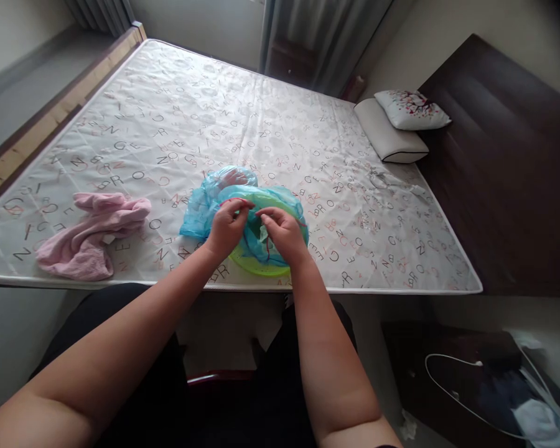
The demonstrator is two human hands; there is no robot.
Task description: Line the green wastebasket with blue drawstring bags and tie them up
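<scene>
A light green basin (261, 269) stands near the mattress's front edge, with a crumpled translucent blue plastic bag (196, 214) spread over and inside it. Something reddish shows dimly through the bag's far bulge. My left hand (228, 225) is over the basin's left side, fingers pinched together beside a thin red strip (236, 200). Close by on the right, my right hand (284, 231) has its thumb and fingers curled in a pinch. Below its fingertips is a small pale scrap (263, 233). What either pinch holds is too small to make out.
A pink towel (93, 233) lies bunched to the left on the letter-patterned mattress (205, 124). Two pillows, one flowered (410, 110), rest by the dark headboard (504, 168). At lower right, a white cable (441, 398) crosses a dark low surface.
</scene>
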